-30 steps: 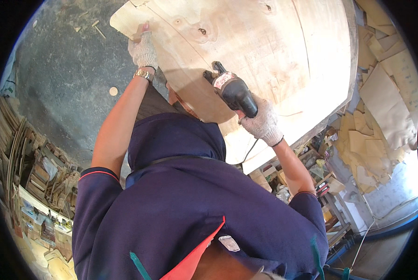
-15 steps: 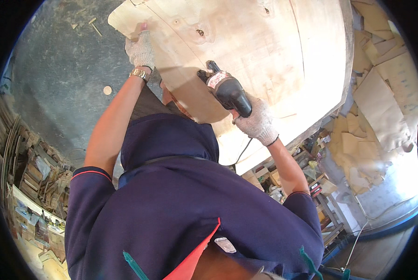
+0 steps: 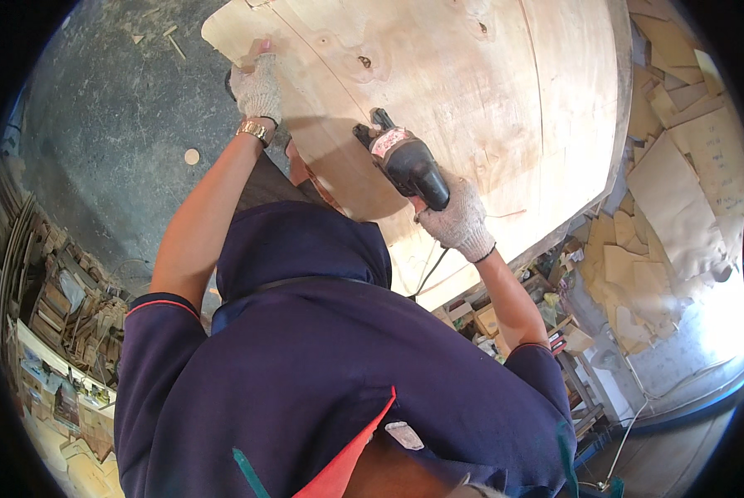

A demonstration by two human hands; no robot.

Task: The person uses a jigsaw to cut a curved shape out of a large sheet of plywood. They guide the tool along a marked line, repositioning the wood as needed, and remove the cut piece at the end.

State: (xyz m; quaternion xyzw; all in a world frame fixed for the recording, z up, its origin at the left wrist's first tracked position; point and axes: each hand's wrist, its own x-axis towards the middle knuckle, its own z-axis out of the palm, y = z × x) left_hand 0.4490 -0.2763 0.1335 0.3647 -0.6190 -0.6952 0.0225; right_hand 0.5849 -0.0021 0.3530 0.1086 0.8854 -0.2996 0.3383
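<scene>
A large pale plywood sheet (image 3: 472, 100) with rounded corners, knots and a thin line along its grain lies before me. My left hand (image 3: 258, 90), in a knitted white glove, grips its left edge, thumb on top and fingers partly hidden at the side. Around the handle of a black corded power tool (image 3: 409, 162), which looks like a jigsaw, my gloved right hand (image 3: 457, 217) is closed. The tool sits on the sheet near its front left edge, its front end pointing away to the left. Its blade is hidden.
A dark cord (image 3: 432, 270) trails from the tool over the sheet's near edge. Grey floor (image 3: 139, 108) with a small wooden disc (image 3: 192, 156) and scraps lies left. Thin wood offcuts (image 3: 675, 199) cover the floor at right. Piled wood pieces (image 3: 69, 307) stand at lower left.
The sheet and my left hand appear slightly farther right in the picture. The tool shifts only a little with my right hand. Both grips stay the same.
</scene>
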